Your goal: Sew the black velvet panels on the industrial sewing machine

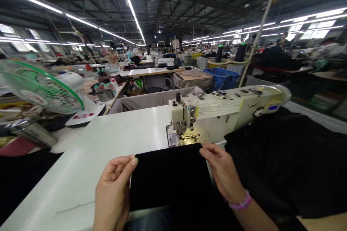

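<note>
Between my two hands a piece of black fabric (pixel 169 177) is stretched, its top edge nearly straight. My left hand (pixel 115 184) pinches the upper left corner between thumb and fingers. The upper right corner is pinched by my right hand (pixel 221 168), which has a pink and purple bracelet at the wrist. Just beyond the fabric's top edge stands a white sewing machine (pixel 217 110), its lit needle area (pixel 188 137) close to my right fingertips. The fabric's lower part hangs over the table's front edge toward my lap.
The white tabletop (pixel 119 137) extends to the left. A large heap of black cloth (pixel 292 162) lies at the right. A green fan (pixel 40 86) and a metallic cylinder (pixel 34 131) stand at the left. Behind are a blue crate (pixel 221 77) and a cloth-lined bin (pixel 192 79).
</note>
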`<state>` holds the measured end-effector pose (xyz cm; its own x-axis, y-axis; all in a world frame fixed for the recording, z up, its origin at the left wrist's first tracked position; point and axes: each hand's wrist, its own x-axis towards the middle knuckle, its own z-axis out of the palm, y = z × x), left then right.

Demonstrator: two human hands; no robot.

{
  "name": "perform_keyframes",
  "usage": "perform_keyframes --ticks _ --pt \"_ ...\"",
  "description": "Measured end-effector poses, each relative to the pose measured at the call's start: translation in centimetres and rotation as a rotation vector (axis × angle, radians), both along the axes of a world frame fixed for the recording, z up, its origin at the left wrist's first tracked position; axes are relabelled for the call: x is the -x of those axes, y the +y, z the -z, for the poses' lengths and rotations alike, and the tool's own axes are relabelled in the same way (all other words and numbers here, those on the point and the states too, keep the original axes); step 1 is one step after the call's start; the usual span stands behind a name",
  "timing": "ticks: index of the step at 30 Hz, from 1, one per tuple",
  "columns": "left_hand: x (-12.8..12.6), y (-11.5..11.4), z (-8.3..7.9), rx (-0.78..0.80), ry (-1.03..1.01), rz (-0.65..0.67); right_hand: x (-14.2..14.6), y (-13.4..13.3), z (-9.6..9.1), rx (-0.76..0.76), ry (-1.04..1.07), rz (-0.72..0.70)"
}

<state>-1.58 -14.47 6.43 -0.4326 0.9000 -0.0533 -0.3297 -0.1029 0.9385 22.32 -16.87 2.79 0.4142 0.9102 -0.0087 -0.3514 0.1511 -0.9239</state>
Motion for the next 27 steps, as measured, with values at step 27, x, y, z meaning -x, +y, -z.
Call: perform_keyframes --ticks 27 --pt "-1.7 10.4 -5.5 -0.195 1.096 0.709 3.5 -4.9 3.3 -0.015 -0.483 -0.372"
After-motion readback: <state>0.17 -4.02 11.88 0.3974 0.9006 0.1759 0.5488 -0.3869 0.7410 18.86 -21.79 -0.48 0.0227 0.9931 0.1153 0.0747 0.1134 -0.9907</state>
